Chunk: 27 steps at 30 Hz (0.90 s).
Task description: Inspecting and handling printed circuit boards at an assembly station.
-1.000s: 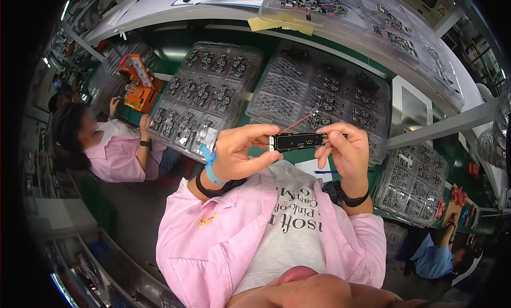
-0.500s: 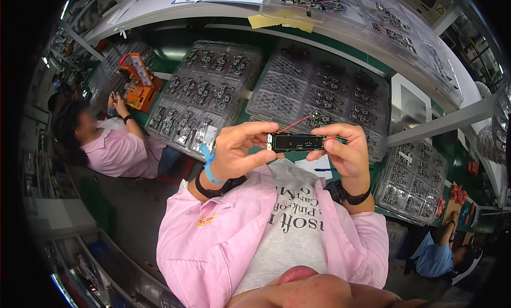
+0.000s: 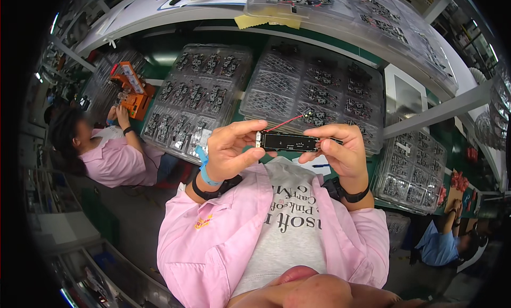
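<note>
A narrow black circuit board [image 3: 287,141] is held level in front of my chest. Its left end sits between the thumb and forefinger of my left hand [image 3: 231,151]. My right hand [image 3: 343,148] pinches the other end, where short wires partly show by the fingertips. From the board's upper left edge a thin red wire [image 3: 286,122] slants up to the right, with a tiny part at its tip. Both hands are closed on the board's ends, leaving its middle uncovered.
Clear compartment trays of small boards lie beyond my hands, at left [image 3: 197,95], centre [image 3: 319,87] and right [image 3: 412,172]. A shelf [image 3: 213,13] holds another tray [image 3: 351,10]. A paper with a blue pen [image 3: 321,165] lies behind my right hand. Co-workers sit at left [image 3: 120,154] and right [image 3: 439,244].
The board and both hands have moved slightly left in the picture, along with the background. My right fingers have shifted at the board's right end. Both hands still hold it.
</note>
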Each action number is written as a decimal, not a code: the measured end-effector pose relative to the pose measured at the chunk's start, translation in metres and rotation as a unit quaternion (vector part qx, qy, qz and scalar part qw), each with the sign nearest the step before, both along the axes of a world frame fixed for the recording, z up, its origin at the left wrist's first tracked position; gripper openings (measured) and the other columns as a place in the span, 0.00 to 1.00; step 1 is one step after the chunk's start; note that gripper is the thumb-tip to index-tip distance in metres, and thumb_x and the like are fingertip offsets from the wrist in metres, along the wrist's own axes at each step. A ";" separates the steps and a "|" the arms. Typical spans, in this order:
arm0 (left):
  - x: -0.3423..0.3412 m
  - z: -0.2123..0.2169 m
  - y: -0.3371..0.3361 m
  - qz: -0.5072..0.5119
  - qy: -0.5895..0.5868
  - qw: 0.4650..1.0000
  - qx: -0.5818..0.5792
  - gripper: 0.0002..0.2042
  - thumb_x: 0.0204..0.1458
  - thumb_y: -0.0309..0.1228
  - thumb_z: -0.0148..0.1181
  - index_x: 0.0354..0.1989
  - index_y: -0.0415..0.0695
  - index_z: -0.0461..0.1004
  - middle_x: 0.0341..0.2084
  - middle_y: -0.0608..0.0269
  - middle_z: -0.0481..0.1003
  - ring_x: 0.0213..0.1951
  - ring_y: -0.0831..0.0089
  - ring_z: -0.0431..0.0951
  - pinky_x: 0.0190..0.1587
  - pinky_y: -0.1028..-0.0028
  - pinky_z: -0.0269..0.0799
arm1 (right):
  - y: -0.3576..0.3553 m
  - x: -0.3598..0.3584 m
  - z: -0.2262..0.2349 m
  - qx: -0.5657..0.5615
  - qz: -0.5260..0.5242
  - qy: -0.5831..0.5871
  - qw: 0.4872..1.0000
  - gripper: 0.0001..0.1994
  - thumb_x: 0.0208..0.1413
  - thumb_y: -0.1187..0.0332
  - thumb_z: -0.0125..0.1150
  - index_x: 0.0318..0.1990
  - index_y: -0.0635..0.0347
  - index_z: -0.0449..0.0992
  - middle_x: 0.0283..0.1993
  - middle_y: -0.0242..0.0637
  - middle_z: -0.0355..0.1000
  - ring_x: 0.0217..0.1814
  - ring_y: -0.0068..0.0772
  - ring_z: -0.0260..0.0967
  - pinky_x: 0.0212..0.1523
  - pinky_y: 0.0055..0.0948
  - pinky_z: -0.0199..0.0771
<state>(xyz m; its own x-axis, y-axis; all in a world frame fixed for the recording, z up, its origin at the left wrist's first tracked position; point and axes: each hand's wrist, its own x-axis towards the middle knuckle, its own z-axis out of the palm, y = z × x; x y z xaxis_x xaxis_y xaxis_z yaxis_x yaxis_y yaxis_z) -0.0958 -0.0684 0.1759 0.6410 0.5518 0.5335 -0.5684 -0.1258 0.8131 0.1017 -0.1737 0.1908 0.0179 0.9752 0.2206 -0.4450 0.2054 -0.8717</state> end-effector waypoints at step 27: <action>0.002 -0.001 0.009 0.012 -0.038 0.987 0.154 0.23 0.33 0.14 0.60 0.41 0.32 0.62 0.36 0.41 0.67 0.41 0.58 0.70 0.42 0.68 0.69 | -0.003 -0.014 0.002 0.269 -0.266 -0.394 0.838 0.10 0.31 0.86 0.57 0.27 0.67 0.73 0.34 0.49 0.71 0.33 0.38 0.72 0.32 0.23 0.72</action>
<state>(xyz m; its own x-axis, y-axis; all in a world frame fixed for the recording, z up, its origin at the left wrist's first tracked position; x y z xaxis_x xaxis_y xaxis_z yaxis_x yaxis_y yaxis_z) -0.0933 -0.0597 0.1752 0.5818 0.3709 0.7239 -0.6196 -0.3745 0.6899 0.0879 -0.1770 0.1932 0.0601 0.6307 0.7737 0.5043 0.6497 -0.5688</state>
